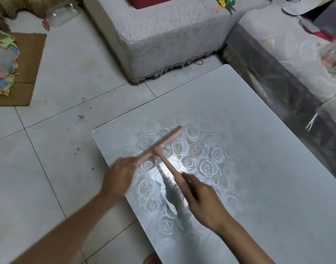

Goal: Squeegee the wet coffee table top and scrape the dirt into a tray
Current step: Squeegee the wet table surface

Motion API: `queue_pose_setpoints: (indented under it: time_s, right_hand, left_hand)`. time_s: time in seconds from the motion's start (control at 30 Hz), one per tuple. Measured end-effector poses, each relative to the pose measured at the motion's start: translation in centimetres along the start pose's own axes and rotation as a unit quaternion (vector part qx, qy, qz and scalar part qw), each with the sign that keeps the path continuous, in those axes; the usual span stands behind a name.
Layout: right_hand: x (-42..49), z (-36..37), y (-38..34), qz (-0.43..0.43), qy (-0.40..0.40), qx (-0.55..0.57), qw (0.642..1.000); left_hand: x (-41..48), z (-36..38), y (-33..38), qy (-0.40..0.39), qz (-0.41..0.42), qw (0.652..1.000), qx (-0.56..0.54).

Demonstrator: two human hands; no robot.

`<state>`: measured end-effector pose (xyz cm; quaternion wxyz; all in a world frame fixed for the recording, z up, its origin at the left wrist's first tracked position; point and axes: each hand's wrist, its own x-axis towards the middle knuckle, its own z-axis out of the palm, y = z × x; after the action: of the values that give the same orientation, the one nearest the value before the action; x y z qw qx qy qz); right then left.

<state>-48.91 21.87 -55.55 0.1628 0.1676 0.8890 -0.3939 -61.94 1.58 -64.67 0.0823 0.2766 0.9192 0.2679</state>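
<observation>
The coffee table top [258,168] is a glossy grey slab with rounded corners, printed with 1 cluster of white roses and dotted with water drops near the middle. A pink squeegee [159,147] sits over the roses; blur hides whether its blade touches. The table stands on pale floor tiles [68,88] flecked with dark dirt specks [81,117].

The left hand [119,175] is blurred and hides the near end of the squeegee [169,139] blade, perhaps holding it.

One squeegee [159,147], one coffee table [258,130], two hands [121,178] [205,202] (both blurred), one cardboard sheet [30,69].
</observation>
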Motion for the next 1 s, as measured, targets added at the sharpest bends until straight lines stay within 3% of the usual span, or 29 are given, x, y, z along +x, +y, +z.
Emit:
queue_pose_setpoints:
  time_s: [0.1, 0.2, 0.33, 0.53, 0.73, 1.0]
  right_hand:
    - [6.6, 1.9, -2.5, -0.010, -0.013, 0.016, 1.000]
    - [9.7, 2.9, -2.2, -0.009, -0.018, 0.026, 0.999]
    - [5.7, 2.1, 2.3, 0.008, -0.012, 0.015, 1.000]
    - [-6.0, -0.9, 9.4, 0.069, -0.013, 0.002, 0.998]
    - [-10.2, -3.1, 9.7, 0.080, 0.011, -0.044, 0.996]
    - [-6.6, -3.0, 5.1, -0.010, 0.016, -0.093, 0.995]
  left_hand:
    - [3.9, -1.4, -4.6, 0.024, -0.106, 0.992, 0.058]
    - [4.8, -0.6, -6.6, 0.007, -0.149, 0.986, 0.082]
    - [2.1, 1.7, -3.3, 0.030, -0.079, 0.995, 0.055]
    - [-4.1, 5.3, 5.4, -0.056, 0.044, 0.997, 0.019]
    - [-5.9, 6.7, 8.2, -0.178, -0.023, 0.984, 0.017]
    - [-3.8, 1.7, 4.9, -0.121, -0.043, 0.991, 0.033]
